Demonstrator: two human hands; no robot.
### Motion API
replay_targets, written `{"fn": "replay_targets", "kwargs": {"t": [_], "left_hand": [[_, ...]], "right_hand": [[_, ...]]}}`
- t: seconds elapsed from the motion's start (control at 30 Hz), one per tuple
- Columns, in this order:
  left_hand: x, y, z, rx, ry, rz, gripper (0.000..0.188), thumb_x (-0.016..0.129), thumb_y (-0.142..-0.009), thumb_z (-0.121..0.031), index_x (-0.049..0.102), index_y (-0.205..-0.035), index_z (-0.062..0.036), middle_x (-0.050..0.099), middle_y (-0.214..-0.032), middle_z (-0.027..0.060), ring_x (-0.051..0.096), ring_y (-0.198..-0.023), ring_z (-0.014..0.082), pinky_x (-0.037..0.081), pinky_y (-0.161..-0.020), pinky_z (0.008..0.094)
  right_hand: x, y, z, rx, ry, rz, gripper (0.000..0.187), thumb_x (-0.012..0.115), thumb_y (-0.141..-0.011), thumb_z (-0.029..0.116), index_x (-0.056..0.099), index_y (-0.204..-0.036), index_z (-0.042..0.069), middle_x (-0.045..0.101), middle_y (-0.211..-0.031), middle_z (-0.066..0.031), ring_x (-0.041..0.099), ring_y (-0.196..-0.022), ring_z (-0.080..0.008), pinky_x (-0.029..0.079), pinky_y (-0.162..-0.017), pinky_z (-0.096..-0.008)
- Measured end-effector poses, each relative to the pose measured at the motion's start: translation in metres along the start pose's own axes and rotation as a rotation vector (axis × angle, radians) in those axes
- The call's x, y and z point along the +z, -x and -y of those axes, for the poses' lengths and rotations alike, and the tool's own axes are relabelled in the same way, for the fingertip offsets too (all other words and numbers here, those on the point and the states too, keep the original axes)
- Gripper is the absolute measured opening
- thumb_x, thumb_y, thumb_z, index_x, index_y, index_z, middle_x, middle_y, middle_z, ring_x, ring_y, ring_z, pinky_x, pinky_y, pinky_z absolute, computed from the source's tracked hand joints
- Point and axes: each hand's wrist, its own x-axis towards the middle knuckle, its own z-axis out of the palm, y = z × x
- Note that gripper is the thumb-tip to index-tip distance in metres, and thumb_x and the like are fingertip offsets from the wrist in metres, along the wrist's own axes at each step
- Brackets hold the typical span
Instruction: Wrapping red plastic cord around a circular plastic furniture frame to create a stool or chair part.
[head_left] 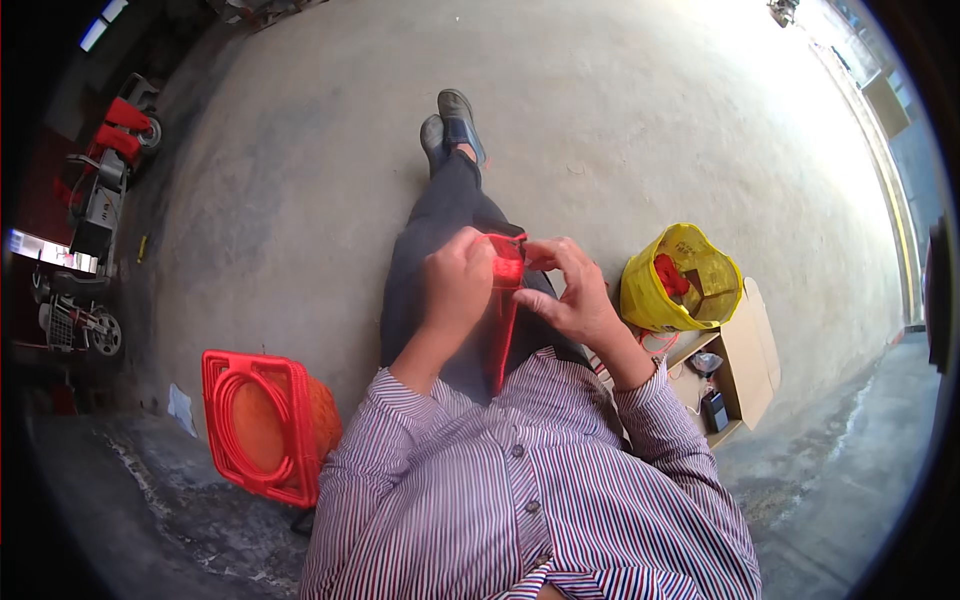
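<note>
"Where was the piece, and what were your fingers doing?"

"The shiny red folded piece with a long narrow tail (508, 268) lay just above the middle of the frame, between my hands and over my dark cloth trousers (443, 205). My left hand (457, 280) was curled closed on its left edge, fingertips out of sight. On my right hand (578, 295), thumb and forefinger stood parted at the right edge; how firmly they pressed, I couldn't tell."

"What did handling it well call for?"

"A firm left grip, I'd say, and a light right touch near the upper corner, with both hands level so the broad part stayed flat. I'd also have wanted the tail free of twists and not trapped against my lap."

"Which way did it point?"

"Its long axis ran up and down the frame, the broad end at the top and the narrow tail pointing down towards my shirt, its lower end slightly left."

"And around you?"

"A yellow round-mouthed bag (645, 290) stood right of centre, beside an open brown cardboard box (755, 350). A square-rimmed red plastic object with a round orange middle (258, 425) was at lower left."
</note>
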Motion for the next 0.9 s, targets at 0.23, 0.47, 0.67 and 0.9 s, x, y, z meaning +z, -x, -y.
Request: {"fn": "replay_targets", "kwargs": {"t": [0.23, 0.47, 0.67, 0.9], "left_hand": [[0.000, 0.008, -0.018, -0.630, 0.686, 0.363, 0.030, 0.052, -0.094, -0.027, 0.056, -0.074, -0.0057, 0.049, -0.057, 0.0000, 0.037, -0.041, 0.0050, 0.021, -0.037, 0.0207], [0.014, 0.010, 0.025, -0.841, 0.703, 0.517, 0.021, 0.052, -0.093, -0.026, 0.051, -0.094, -0.0054, 0.062, -0.068, 0.0130, 0.033, -0.035, 0.0057, 0.021, -0.032, 0.0220], [0.009, 0.010, 0.024, -0.968, 0.906, 0.487, 0.015, 0.050, -0.080, -0.013, 0.052, -0.093, -0.0080, 0.063, -0.067, 0.0164, 0.032, -0.033, 0.0059, 0.022, -0.030, 0.0217], [0.009, 0.008, 0.022, -1.046, 0.948, 0.399, 0.012, 0.050, -0.076, -0.011, 0.057, -0.085, -0.0095, 0.063, -0.063, 0.0147, 0.031, -0.032, 0.0059, 0.022, -0.029, 0.0215]], "right_hand": [[-0.039, 0.031, 0.028, 0.337, -0.968, -0.200, 0.023, 0.054, -0.095, 0.025, 0.055, -0.100, 0.002, 0.055, -0.084, -0.0043, 0.054, -0.076, -0.0137, 0.047, -0.084, -0.0331], [-0.098, 0.097, 0.068, 0.212, -1.013, -0.058, 0.039, 0.061, -0.084, 0.043, 0.043, -0.073, 0.009, 0.035, -0.054, -0.0005, 0.032, -0.050, -0.0156, 0.037, -0.046, -0.0319], [-0.105, 0.133, 0.075, 0.468, -0.728, 0.008, 0.048, 0.070, -0.077, 0.042, 0.051, -0.064, 0.000, 0.053, -0.058, -0.0065, 0.048, -0.049, -0.0157, 0.034, -0.046, -0.0307], [-0.111, 0.163, 0.058, 0.663, -0.683, 0.072, 0.049, 0.071, -0.076, 0.045, 0.058, -0.067, -0.002, 0.057, -0.061, -0.0062, 0.052, -0.052, -0.0152, 0.039, -0.050, -0.0282]]}}
